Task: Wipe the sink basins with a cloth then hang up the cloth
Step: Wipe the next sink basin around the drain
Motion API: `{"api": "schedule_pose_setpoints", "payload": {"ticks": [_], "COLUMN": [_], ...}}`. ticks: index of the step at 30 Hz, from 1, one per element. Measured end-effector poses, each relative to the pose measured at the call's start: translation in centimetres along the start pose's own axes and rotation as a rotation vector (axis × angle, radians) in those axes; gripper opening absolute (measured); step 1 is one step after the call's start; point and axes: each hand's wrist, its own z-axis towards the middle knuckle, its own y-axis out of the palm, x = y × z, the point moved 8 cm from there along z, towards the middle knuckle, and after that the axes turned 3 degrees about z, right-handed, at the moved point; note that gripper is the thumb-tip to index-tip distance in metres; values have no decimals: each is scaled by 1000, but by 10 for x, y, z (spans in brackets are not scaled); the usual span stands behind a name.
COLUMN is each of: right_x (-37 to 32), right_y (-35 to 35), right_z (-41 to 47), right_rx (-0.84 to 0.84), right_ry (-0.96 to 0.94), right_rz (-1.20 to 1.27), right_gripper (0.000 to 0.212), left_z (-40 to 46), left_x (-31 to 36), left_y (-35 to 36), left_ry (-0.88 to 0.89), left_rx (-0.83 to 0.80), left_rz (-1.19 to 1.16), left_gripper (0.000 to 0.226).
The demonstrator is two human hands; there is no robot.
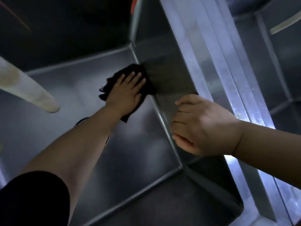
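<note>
I look down into a deep steel sink basin (pixel 130 152). My left hand (pixel 128 92) lies flat with straight fingers on a dark cloth (pixel 112 80), pressing it onto the basin floor right where the floor meets the right wall. My right hand (pixel 200 124) hovers at the top of that right wall by the divider rim (pixel 216 66), its fingers curled inward and holding nothing that I can see.
A pale tube-like spout (pixel 27 90) juts in from the left above the basin. A second basin (pixel 280 66) lies beyond the divider at the right, with another pale tube (pixel 285 25) over it. Something red (pixel 134 4) shows at the top edge.
</note>
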Motion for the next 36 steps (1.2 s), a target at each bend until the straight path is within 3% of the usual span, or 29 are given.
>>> {"api": "schedule_pose_setpoints", "payload": {"ticks": [9,14,18,24,28,30,33,36], "right_x": [1,-1,-4,-8,-16,-29,-60,-84], "right_y": [4,-1,-5,-4,5,13,20,46], "right_z": [-2,0,0,-1,4,10,28,40], "right_rx": [-21,18,15,-83,-300,-325,-190,-192], "right_ry": [-4,-13,-26,-15,32,88,157,181], "right_rz": [12,31,23,-3,-164,-205,2,99], "right_gripper": [34,30,29,29,18,13,16,16], "left_z": [30,-20,-80,-168,-236,-272,-308,-307], "left_x": [-67,-13,57,95,75,49,9,-24], "left_y": [-6,1,15,28,23,20,14,7], "left_ry": [-180,-234,-181,-102,-131,-201,-413,-656], "left_rx": [-34,-51,-128,-238,-332,-339,-317,-226], "left_rz": [100,52,5,25,14,5,-10,-17], "left_gripper": [53,55,58,60,61,62,63,65]}}
